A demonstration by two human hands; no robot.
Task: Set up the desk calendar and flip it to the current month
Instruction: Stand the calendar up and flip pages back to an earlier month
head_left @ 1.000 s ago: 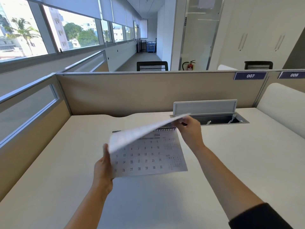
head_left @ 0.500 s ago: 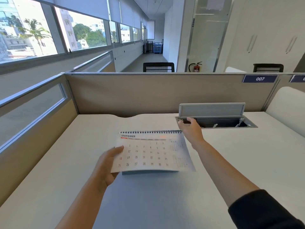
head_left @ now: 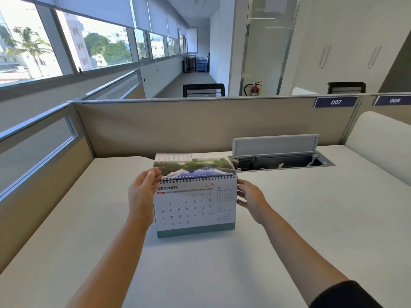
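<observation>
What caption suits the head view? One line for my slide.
Both hands steady a desk calendar standing on the desk, open to September 2026.

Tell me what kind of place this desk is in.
Most likely an open-plan office. Low partition panels fence off the desk, numbered signs 007 and 008 mark the workstations, and a cable box is built into the desktop.
</observation>
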